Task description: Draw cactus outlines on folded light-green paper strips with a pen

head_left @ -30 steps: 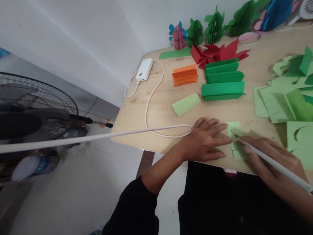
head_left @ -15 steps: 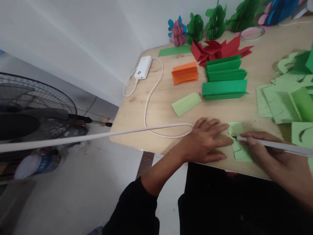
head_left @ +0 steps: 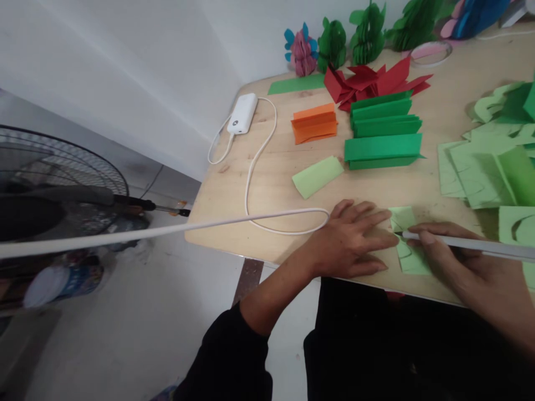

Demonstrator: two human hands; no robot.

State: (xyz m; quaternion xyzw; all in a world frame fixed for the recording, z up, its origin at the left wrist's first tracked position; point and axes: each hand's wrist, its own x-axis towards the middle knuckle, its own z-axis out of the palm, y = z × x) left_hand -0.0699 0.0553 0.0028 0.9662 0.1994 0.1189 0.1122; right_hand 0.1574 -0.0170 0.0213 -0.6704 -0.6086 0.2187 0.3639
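Since earliest frame, white pen (head_left: 468, 243) swings from steep slant to nearly level; left hand (head_left: 349, 240) stays flat on table (head_left: 225, 206). Pale green slip (head_left: 413, 264) lies near table edge. Left hand at slip's left edge, fingers spread wide. Right hand (head_left: 480, 270) at slip's right, fingers pinched around pen, tip at slip. Green folded papers (head_left: 384, 147) beyond slip; orange folded paper (head_left: 315, 125) beyond, farther left.

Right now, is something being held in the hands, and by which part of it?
The right hand holds a white pen near its tip; the left hand grips nothing, lying at the edge of the pale green paper.
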